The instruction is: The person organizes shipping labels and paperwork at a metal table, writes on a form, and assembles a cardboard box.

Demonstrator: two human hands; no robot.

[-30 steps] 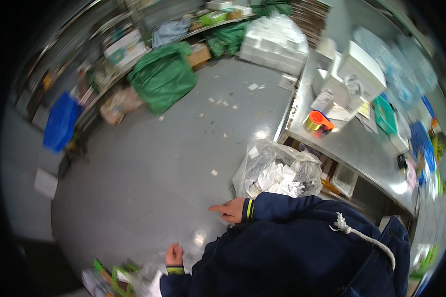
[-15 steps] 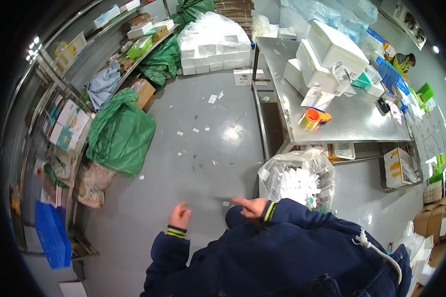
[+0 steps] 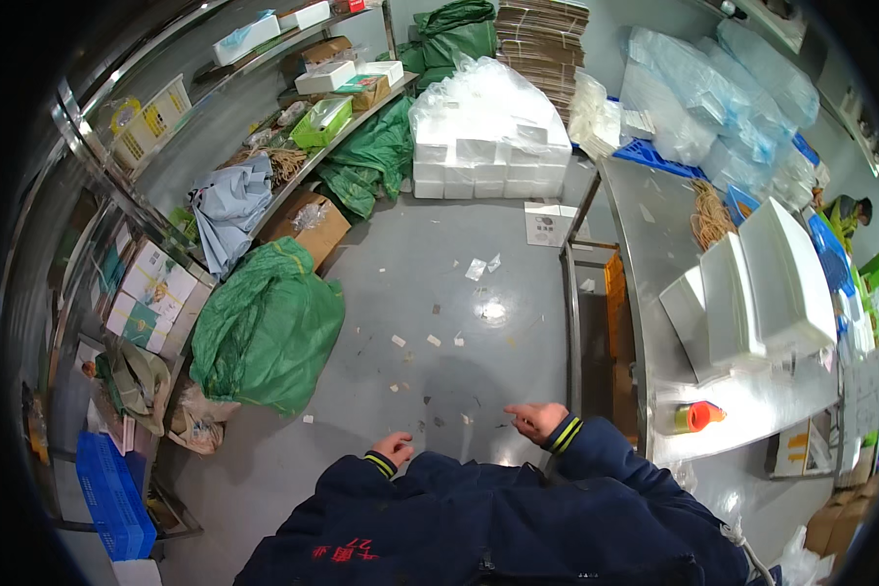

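My left hand hangs in front of my body, with its fingers loosely bent and nothing visible in it. To its right, my right hand holds nothing either; its forefinger stretches out to the left while the other fingers curl. Neither hand touches anything. Beneath them lies the grey floor, strewn with small white paper scraps. Closest to my right hand is the steel table, which carries white foam boxes and an orange tape dispenser.
Steel shelves on the left carry a yellow basket and a green basket. Beside them sit a large green sack and a blue crate. Wrapped white boxes and stacked flat cardboard stand behind. Another person is at far right.
The view has shifted, bringing the steel table closer on the right and the wrapped boxes lower in the picture. Both hands stay empty, a little lower and farther right in the picture.
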